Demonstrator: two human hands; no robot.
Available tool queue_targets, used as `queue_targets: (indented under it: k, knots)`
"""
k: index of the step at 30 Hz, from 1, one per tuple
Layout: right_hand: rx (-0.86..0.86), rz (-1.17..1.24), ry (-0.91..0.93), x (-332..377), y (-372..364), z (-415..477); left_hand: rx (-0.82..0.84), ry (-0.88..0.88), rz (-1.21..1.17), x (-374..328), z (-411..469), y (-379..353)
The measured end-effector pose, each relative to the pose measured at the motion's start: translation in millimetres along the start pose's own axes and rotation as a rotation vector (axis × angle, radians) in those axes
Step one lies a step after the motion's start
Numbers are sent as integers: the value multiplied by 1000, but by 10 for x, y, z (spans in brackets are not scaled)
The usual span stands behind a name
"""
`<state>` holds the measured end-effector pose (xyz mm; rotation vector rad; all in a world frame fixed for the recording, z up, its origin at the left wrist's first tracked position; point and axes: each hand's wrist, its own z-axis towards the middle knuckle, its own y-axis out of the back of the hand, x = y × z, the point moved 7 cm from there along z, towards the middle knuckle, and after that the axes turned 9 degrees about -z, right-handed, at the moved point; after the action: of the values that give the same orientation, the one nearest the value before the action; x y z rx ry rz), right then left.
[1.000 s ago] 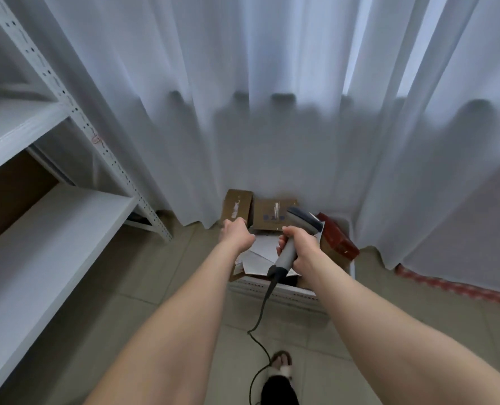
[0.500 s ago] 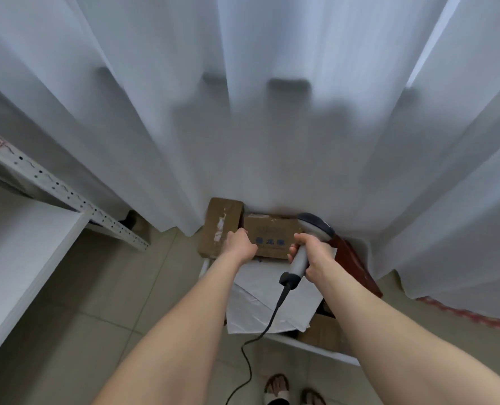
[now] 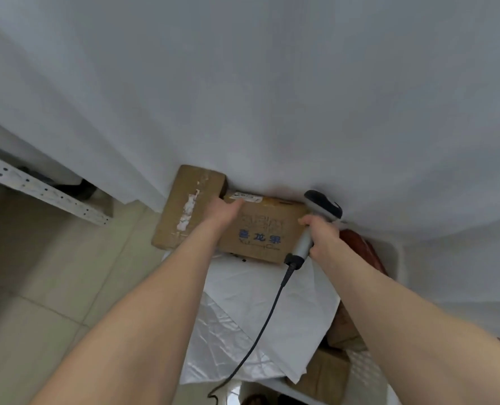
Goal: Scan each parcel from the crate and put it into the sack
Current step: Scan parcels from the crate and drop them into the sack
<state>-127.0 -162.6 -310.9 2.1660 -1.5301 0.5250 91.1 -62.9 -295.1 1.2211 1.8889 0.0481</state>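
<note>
The left hand [image 3: 223, 212] has slid forward onto the far-left corner of the brown cardboard parcel with blue print [image 3: 261, 233] — thumb on top, fingers hidden, so its grip cannot be told. The right hand [image 3: 321, 235] keeps its grip clamped on the grey corded scanner [image 3: 322, 206] beside it. The parcel lies in the white plastic crate [image 3: 398, 258], on 1 crinkled white mailer [image 3: 257, 311].

The light is diffuse and rather flat, greyish over the white curtain [image 3: 272, 97], with no glare and only faint highlights on the crinkled white plastic parcel [image 3: 242, 331]. Soft shadows lie on the floor tiles [image 3: 38, 273] beside the shelf [image 3: 38, 188] and under the curtain's hem. The wide lens bends the edges and stretches the forearms [image 3: 143, 331] at the bottom, and the whole picture is slightly soft.
</note>
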Motion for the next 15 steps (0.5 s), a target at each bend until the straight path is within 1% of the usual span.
queue_targets:
  k: [5,9,12,15]
  knots:
    - [107,-5,0,-16,-133,245,49,99,-138,185,272,-194]
    - [58,-5,-19,-40,12,172,53,176,-245,279,138,-182]
    - [5,25,-38,12,175,-97,-13,183,-329,212,-120,-35]
    - [-33,57,-32,134,316,-483,-131,143,-430,33,-482,208]
